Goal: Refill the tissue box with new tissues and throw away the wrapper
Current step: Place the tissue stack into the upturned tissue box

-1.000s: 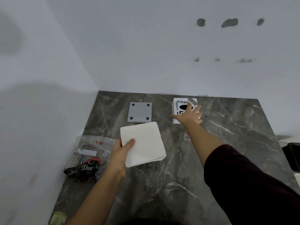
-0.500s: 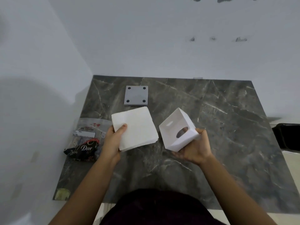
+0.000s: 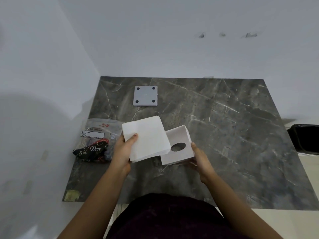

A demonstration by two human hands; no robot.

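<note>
My left hand (image 3: pixel 123 150) grips a thick white stack of tissues (image 3: pixel 145 138) by its left edge, thumb on top. My right hand (image 3: pixel 198 158) holds the white tissue box (image 3: pixel 179 150) upside down above the table, its open bottom facing me and the oval slot showing inside. The stack's right edge overlaps the box's left rim. The grey square bottom cover (image 3: pixel 145 96), with a dark pad at each corner, lies flat near the back wall. The clear plastic wrapper (image 3: pixel 99 133) lies at the table's left edge.
The dark marble table (image 3: pixel 224 128) fills a corner, with white walls at the back and left. A black Dove packet (image 3: pixel 92 151) sits on the wrapper. A black bin (image 3: pixel 306 138) stands past the table's right edge.
My right hand lifted the box from the back of the table, turned it upside down and brought it close. The tissue stack has moved right until it overlaps the box's opening.
</note>
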